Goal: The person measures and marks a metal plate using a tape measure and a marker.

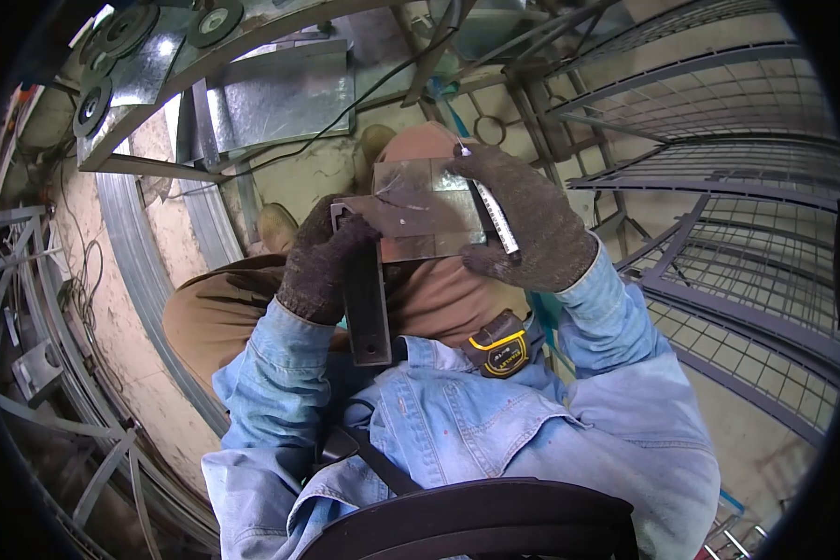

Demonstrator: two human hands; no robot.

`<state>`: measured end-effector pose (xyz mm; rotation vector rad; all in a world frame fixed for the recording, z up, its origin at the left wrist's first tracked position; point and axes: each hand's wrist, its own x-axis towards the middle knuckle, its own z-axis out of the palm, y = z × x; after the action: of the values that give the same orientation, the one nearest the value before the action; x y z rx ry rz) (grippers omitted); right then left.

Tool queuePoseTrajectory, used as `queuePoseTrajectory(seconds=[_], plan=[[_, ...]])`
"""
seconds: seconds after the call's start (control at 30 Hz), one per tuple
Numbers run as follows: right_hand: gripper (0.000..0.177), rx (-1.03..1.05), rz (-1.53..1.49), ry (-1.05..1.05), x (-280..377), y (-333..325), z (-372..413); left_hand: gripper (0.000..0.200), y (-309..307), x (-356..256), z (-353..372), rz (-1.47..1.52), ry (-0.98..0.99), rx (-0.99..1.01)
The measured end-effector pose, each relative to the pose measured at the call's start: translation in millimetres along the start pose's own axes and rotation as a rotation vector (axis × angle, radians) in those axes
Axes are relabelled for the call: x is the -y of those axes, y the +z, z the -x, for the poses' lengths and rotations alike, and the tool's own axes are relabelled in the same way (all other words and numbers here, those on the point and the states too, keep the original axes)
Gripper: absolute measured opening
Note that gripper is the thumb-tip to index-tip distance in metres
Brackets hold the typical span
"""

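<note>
A flat metal plate is held between both dark-gloved hands above the lap. My left hand is closed round a dark metal square and the plate's left edge. The square's long arm hangs down toward the lap. My right hand grips the plate's right edge, and a white marker with printed text lies along its fingers. A black and yellow tape measure rests on the denim jacket at the waist.
Grinding discs and sheet metal sit at the upper left on a metal frame. Wire mesh racks stand on the right. Metal strips lie on the floor at left, beside cables and more frames.
</note>
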<state>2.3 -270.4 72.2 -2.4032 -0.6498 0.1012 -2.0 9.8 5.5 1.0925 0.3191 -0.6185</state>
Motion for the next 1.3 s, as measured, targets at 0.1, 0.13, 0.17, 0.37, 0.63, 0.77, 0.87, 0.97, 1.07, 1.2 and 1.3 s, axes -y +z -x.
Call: queuePoseTrajectory(seconds=[0.1, 0.13, 0.17, 0.37, 0.63, 0.77, 0.87, 0.97, 1.07, 1.2, 1.3], plan=[[0.085, 0.000, -0.014, -0.003, -2.0, -8.2, 2.8, 0.020, -0.9, 3.5, -2.1, -0.025, 0.017, 0.004], [0.086, 0.014, 0.005, -0.005, -3.3, -13.0, 3.1, 0.020, -1.1, 5.5, -2.8, -0.026, 0.035, 0.004], [0.087, 0.027, 0.027, -0.006, -4.7, -16.8, 3.5, 0.020, 0.2, 5.5, -3.0, -0.023, 0.033, 0.011], [0.086, 0.024, 0.009, 0.014, -9.0, -18.5, 5.1, 0.021, 6.2, 4.4, 0.0, -0.111, 0.052, -0.049], [0.084, 0.016, 0.100, 0.012, -10.3, -13.8, 7.4, 0.024, 8.2, 1.3, 2.5, -0.085, 0.050, -0.064], [0.083, 0.000, 0.138, 0.002, -10.7, -11.7, 9.1, 0.023, 5.6, 4.4, 1.8, -0.037, 0.055, -0.064], [0.082, 0.002, 0.125, 0.015, -9.0, -12.9, 9.4, 0.022, 7.6, 0.1, 3.0, -0.082, 0.070, -0.055], [0.083, -0.014, 0.073, 0.022, -8.4, -12.2, 8.3, 0.021, 7.3, -2.5, 2.7, -0.015, -0.031, -0.062], [0.083, 0.005, 0.120, 0.015, -7.9, -13.1, 8.3, 0.021, 4.9, 0.1, 0.0, -0.044, 0.062, -0.046], [0.082, 0.010, 0.117, 0.027, -7.3, -12.3, 8.5, 0.022, 6.0, -1.6, 1.4, -0.071, 0.053, -0.045], [0.083, -0.009, 0.049, 0.054, -6.9, -10.9, 8.7, 0.022, 5.5, -1.3, 2.1, -0.019, 0.040, -0.044]])
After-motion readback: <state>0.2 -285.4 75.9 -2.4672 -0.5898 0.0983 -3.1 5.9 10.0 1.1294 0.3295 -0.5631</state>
